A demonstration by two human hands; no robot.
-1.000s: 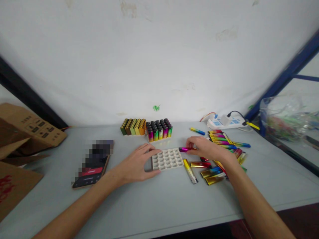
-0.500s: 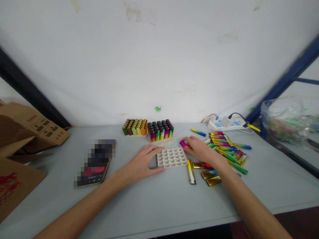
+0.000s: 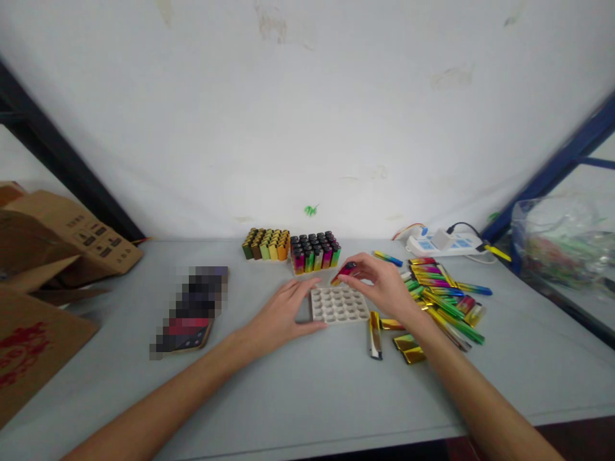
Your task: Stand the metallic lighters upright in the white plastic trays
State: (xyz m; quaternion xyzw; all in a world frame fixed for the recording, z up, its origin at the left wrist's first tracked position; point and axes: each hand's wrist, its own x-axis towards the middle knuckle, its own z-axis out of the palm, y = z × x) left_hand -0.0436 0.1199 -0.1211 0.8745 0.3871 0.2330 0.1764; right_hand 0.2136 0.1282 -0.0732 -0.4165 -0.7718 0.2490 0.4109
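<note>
A white tray (image 3: 340,305) with rows of small hollows lies flat on the table. My left hand (image 3: 278,315) spans its left end, thumb at the near corner and fingers at the far one, holding it. Above the tray's far edge, my right hand (image 3: 382,285) pinches a magenta and gold lighter (image 3: 343,273), tilted with its black top up. To the right spreads a loose pile of shiny coloured lighters (image 3: 444,294), partly behind my right wrist. One gold lighter (image 3: 375,336) lies by the tray's near right corner.
Behind the tray stand a block of upright black-topped lighters (image 3: 314,251) and a block of gold-topped ones (image 3: 266,244). A phone (image 3: 195,314) lies left, beside cardboard boxes (image 3: 81,230). A power strip (image 3: 444,242) and a plastic bag (image 3: 562,243) are at the right.
My right hand has lifted the magenta lighter from beside the tray's right end and brought it left and upward, tilting it. My left hand stays at the tray. The view has shifted slightly.
</note>
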